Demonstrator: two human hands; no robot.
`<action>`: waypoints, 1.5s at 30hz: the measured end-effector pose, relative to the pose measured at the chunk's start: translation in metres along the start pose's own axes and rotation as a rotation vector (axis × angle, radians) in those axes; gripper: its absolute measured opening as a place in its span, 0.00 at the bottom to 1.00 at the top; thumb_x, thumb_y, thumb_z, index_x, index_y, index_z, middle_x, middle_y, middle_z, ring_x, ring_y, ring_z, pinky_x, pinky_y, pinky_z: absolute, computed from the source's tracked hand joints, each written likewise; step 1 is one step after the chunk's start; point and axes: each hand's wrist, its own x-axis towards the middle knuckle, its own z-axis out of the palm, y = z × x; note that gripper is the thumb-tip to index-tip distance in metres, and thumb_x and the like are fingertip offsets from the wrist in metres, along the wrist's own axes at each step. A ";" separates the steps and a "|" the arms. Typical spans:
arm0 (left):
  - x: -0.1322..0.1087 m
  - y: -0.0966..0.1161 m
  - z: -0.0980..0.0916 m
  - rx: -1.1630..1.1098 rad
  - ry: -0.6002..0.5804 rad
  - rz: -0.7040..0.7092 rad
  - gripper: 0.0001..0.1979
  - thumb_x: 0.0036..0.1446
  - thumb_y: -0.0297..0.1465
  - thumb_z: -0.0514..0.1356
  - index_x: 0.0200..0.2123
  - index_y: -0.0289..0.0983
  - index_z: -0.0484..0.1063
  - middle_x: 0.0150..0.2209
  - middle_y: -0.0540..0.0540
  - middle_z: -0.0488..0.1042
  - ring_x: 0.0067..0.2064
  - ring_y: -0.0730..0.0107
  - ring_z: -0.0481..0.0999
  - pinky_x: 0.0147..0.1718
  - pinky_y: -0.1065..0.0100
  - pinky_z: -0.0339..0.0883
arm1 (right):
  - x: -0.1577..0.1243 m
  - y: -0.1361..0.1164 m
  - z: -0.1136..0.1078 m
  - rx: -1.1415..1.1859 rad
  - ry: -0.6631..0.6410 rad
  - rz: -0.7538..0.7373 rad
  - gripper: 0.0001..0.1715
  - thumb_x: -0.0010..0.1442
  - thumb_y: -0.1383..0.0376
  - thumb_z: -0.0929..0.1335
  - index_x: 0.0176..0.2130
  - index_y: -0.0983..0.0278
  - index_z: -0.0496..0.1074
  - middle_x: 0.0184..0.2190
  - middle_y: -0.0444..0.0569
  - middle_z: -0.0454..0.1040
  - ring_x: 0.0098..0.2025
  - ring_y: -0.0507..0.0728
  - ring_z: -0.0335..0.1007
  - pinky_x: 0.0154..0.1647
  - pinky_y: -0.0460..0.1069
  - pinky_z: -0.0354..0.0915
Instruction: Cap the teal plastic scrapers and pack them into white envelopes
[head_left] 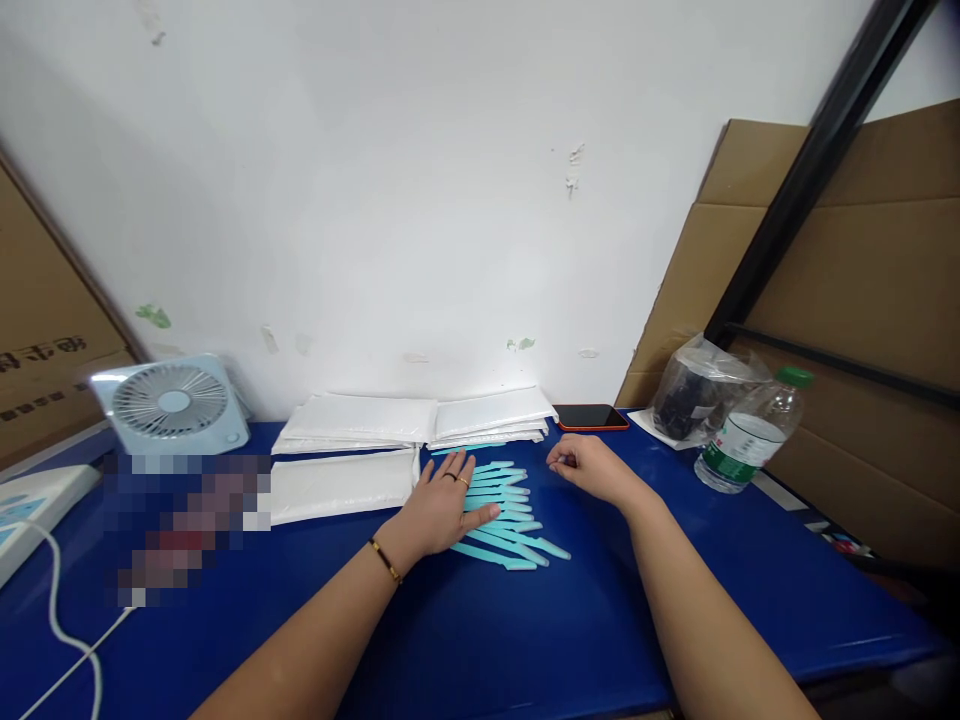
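Note:
Several light blue plastic knives [510,515] lie fanned out on the blue table [525,640]. My left hand [442,505] rests flat on their left ends with its fingers stretched out; it wears rings and a bracelet. My right hand [589,465] hovers just right of the knives, its fingers loosely curled, and nothing shows in them. Stacks of white padded envelopes [420,420] lie behind the knives, and one more envelope [341,485] lies left of my left hand.
A small fan [176,405] stands at the back left, with a white device and cable [45,520] at the left edge. A phone [591,416], a plastic bag [701,390] and a water bottle [750,430] sit at the back right. Cardboard leans on both sides.

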 end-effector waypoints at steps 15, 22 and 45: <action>0.000 -0.007 -0.017 0.016 -0.076 0.093 0.38 0.57 0.54 0.41 0.62 0.36 0.49 0.63 0.39 0.51 0.63 0.57 0.50 0.59 0.57 0.42 | -0.004 -0.006 -0.013 0.030 0.030 -0.005 0.09 0.53 0.66 0.65 0.31 0.64 0.76 0.29 0.48 0.73 0.30 0.53 0.67 0.31 0.46 0.59; 0.037 -0.018 -0.017 0.036 0.042 0.056 0.25 0.59 0.39 0.49 0.56 0.33 0.61 0.56 0.39 0.64 0.57 0.60 0.62 0.54 0.63 0.56 | -0.027 -0.018 -0.011 0.266 -0.326 0.027 0.17 0.44 0.57 0.72 0.34 0.64 0.74 0.24 0.43 0.71 0.26 0.51 0.65 0.25 0.44 0.58; 0.026 -0.017 -0.004 0.098 0.096 0.114 0.29 0.62 0.48 0.39 0.59 0.40 0.58 0.61 0.43 0.57 0.58 0.59 0.59 0.53 0.60 0.53 | -0.031 -0.017 0.011 0.172 -0.237 0.017 0.08 0.47 0.64 0.71 0.32 0.63 0.73 0.29 0.44 0.71 0.28 0.51 0.65 0.27 0.43 0.57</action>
